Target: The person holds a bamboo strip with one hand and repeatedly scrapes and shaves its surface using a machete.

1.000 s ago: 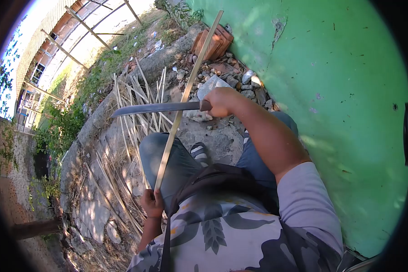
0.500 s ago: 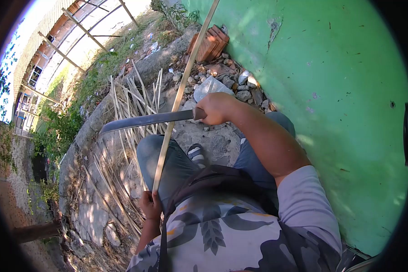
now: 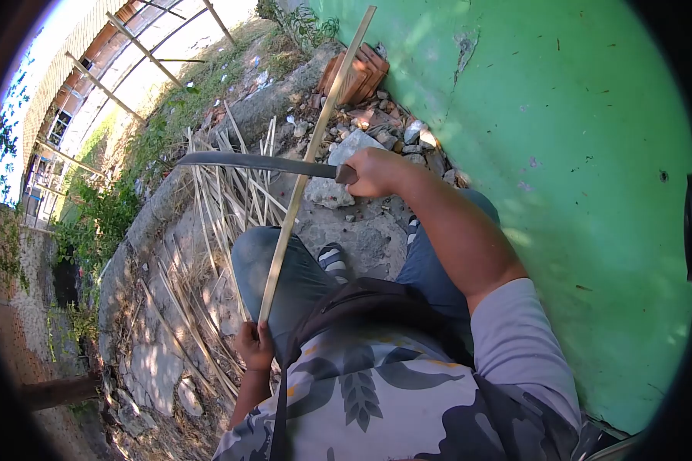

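Observation:
My left hand (image 3: 255, 347) is closed around the lower end of a long, pale bamboo strip (image 3: 306, 175), beside my left knee. From there the strip slants up and away, its far end in front of the green wall. My right hand (image 3: 370, 172) grips the wooden handle of a machete (image 3: 261, 162). The dark blade points left and crosses the strip around its middle; whether its edge touches the strip I cannot tell. Beyond and below the blade, many split bamboo strips (image 3: 227, 180) lie in a loose pile on the ground.
A green wall (image 3: 561, 184) rises close on my right. Rubble with stones (image 3: 415, 154) and stacked terracotta tiles (image 3: 357, 77) lies along its foot. On the left run a low concrete edge (image 3: 142, 223) and leafy plants (image 3: 104, 219). More thin strips (image 3: 188, 330) lie beside my left leg.
My right hand has moved the machete up and away along the strip, slightly to the right. The strip's far tip has dropped into view. My left hand stays at its lower end.

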Available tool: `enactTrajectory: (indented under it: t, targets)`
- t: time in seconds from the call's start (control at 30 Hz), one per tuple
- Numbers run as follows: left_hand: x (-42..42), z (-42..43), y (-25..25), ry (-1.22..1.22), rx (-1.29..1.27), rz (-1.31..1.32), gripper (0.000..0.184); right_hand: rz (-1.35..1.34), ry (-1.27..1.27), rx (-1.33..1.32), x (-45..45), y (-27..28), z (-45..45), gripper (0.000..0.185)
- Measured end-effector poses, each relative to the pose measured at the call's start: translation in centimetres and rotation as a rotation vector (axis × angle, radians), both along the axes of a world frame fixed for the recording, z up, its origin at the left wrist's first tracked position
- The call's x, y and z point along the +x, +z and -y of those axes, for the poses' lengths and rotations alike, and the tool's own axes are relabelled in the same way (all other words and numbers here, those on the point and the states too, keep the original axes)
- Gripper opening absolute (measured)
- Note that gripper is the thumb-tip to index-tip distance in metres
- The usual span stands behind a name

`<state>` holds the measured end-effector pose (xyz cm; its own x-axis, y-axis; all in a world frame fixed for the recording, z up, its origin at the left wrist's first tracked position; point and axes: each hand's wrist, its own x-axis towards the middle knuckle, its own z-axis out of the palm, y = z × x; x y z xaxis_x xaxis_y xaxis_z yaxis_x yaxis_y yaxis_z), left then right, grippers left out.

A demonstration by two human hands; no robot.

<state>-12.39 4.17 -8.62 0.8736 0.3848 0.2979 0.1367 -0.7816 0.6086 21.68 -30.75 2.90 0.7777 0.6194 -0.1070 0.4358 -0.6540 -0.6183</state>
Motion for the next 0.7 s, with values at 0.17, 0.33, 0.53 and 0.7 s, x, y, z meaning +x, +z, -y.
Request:
enactTrajectory:
  t: [0.17,0.33,0.53,0.7]
  targets:
    - [0.1,0.0,-0.2,-0.028,-0.081,0.017,0.037,0.069,0.116,-0.222,-1.5,2.3,-1.3,0.026]
    - [0.0,0.2,0.4,-0.006,-0.053,-0.021,0.037,0.054,0.058,-0.17,0.6,-0.8,-0.7,0.027]
    - [-0.1,0.2,0.7,0.001,-0.028,-0.044,0.037,0.032,-0.035,-0.125,0.8,-0.6,0.1,0.031]
    - [-0.1,-0.1,-0.1,-0.022,-0.048,-0.006,0.036,-0.026,0.02,-0.025,0.3,-0.1,0.0,0.032]
